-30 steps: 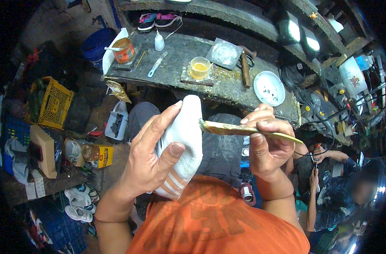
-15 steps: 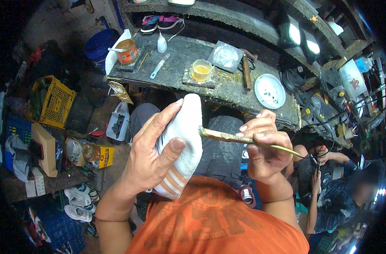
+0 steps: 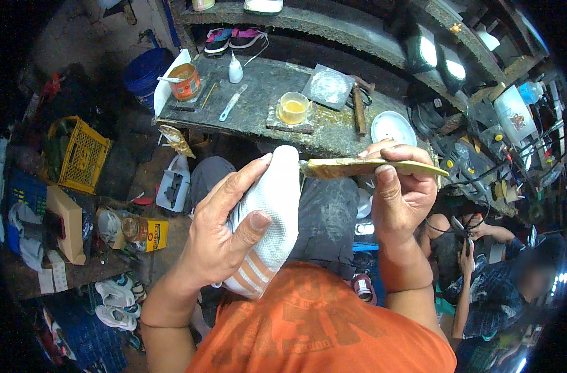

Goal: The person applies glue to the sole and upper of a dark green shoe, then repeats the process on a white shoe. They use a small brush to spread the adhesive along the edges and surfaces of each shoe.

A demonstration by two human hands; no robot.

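My left hand is wrapped round a white mesh shoe upper with tan stripes, its toe pointing away from me. My thumb lies across the upper's top, and the fingers go behind its left side. Between the thumb and fingers of my right hand is a flat, glue-stained brush with a yellowish handle, held nearly level. Its bristle end is at the right edge of the upper near the toe; whether it touches I cannot tell.
Ahead, a workbench bears a cup of yellowish liquid, an orange tub, a squeeze bottle, a blue-handled knife, a hammer and a white round dish. Another person sits at right.
My right hand and the brush have moved away from me, toward the toe, and the brush has turned to show its broad side. The upper has shifted only slightly in my left hand.
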